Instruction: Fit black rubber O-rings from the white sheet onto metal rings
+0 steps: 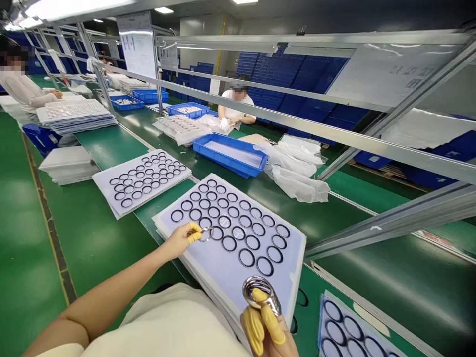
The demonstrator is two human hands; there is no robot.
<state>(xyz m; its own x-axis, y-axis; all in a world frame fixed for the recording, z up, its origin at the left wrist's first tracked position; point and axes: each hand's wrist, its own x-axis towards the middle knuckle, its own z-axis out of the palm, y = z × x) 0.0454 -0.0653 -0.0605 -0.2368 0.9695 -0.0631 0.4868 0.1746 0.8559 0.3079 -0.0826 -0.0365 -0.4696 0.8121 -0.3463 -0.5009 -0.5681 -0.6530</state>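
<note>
Green assembly bench [107, 146]. Ahead of both hands, blue plastic bin [229, 154]; directly below L grip, white foam tray [286, 277] w/ rows of black rings [229, 243]. L hand [180, 239]: narrow pinch on thin metal ring [206, 234], just above tray. R hand [266, 333]: closed on chrome ring [259, 291], at tray's near edge. Yellow finger cots [194, 237] on both.

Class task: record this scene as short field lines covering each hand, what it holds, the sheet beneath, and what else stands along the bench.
left hand: left hand pinches a thin metal ring
right hand: right hand grips a shiny metal ring
fingers: yellow cots
below: white sheet set with black rings
further along: second sheet, blue crate, co-worker
</note>
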